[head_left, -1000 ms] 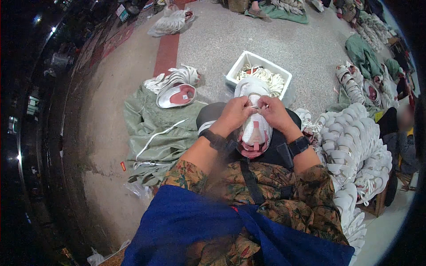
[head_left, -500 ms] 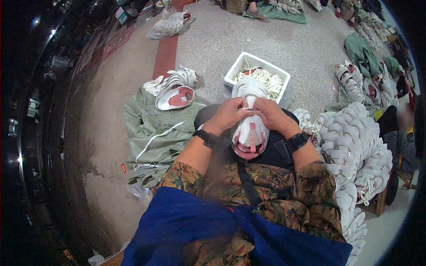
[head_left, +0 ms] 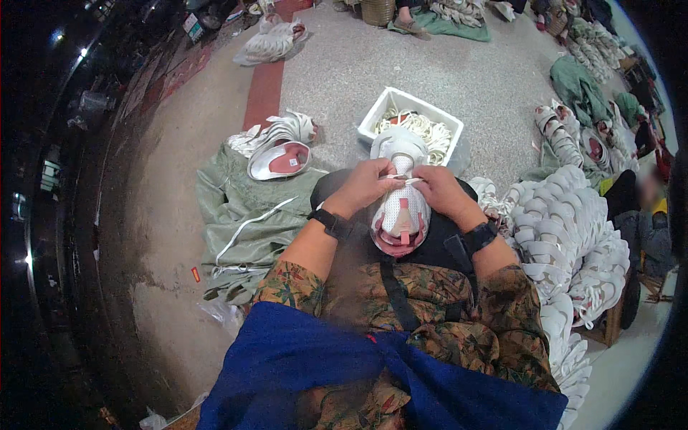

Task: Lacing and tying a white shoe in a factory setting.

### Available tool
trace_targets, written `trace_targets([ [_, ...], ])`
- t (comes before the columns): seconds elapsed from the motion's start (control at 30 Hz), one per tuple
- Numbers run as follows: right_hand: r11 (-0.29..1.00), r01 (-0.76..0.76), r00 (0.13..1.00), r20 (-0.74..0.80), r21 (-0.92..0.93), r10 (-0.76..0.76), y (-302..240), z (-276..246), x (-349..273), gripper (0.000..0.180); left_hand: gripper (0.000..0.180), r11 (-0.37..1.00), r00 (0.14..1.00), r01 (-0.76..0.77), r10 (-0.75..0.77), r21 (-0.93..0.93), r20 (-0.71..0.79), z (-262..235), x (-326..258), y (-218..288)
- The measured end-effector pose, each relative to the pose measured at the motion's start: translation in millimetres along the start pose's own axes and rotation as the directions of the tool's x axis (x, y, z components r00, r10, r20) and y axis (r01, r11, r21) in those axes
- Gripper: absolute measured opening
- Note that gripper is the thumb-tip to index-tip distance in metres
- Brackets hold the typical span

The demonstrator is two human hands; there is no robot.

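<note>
A white shoe with pink lining lies on my lap, its toe away from me and its heel opening near me. Over its perforated tongue runs a short white shoelace. My left hand pinches the lace from the left side. From the right, my right hand has its fingers closed on the same lace. The fingertips are a little apart, with lace showing between them. Beyond the toe stands a white box with bundles of white laces inside.
To the left, a green sack carries a white shoe with pink inside and a row of shoe uppers. Rows of white shoes are stacked close on my right. A bagged bundle lies farther off. Another person sits at far right.
My hands have drawn slightly apart, the right one outward and a little down. More of the lace shows between them. The shoe stays on my lap.
</note>
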State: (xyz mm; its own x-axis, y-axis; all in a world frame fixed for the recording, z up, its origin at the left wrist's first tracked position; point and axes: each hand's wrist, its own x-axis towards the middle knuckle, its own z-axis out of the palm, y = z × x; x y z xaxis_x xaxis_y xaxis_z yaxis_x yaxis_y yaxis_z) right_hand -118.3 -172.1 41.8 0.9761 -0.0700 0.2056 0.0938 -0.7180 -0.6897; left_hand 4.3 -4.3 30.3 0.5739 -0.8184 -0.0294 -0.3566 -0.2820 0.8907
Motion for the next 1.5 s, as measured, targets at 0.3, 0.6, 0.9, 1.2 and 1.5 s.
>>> trace_targets([
  [0.3, 0.656, -0.394, 0.918, -0.308, -0.643, 0.250, 113.5, -101.4, -64.0, 0.020, 0.016, 0.992, 0.999, -0.019, 0.022, 0.125, -0.027, -92.3, -33.2, -10.0],
  [0.6, -0.347, -0.469, 0.831, -0.539, -0.812, 0.137, 254.6, -438.8, -374.1, 0.020, 0.018, 0.922, 0.876, 0.301, -0.368, -0.243, -0.313, -195.1, -128.8, -53.7],
  [0.9, 0.193, -0.601, 0.798, -0.565, -0.776, 0.211, 198.3, -331.4, -325.8, 0.027, 0.020, 0.707, 0.724, 0.497, -0.018, 0.503, -0.690, -197.9, -150.4, -114.3],
  [1.2, 0.945, 0.068, 0.982, -0.147, -0.320, -0.120, 40.4, -42.3, -72.0, 0.052, 0.050, 0.784, 0.890, -0.368, 0.453, 0.501, -0.055, -28.3, -62.4, -8.4],
  [1.5, 0.851, 0.125, 0.991, 0.028, -0.511, -0.129, 11.0, -3.6, -34.4, 0.029, 0.022, 0.752, 0.890, -0.378, 0.455, 0.541, -0.011, -26.0, -47.4, -0.6],
])
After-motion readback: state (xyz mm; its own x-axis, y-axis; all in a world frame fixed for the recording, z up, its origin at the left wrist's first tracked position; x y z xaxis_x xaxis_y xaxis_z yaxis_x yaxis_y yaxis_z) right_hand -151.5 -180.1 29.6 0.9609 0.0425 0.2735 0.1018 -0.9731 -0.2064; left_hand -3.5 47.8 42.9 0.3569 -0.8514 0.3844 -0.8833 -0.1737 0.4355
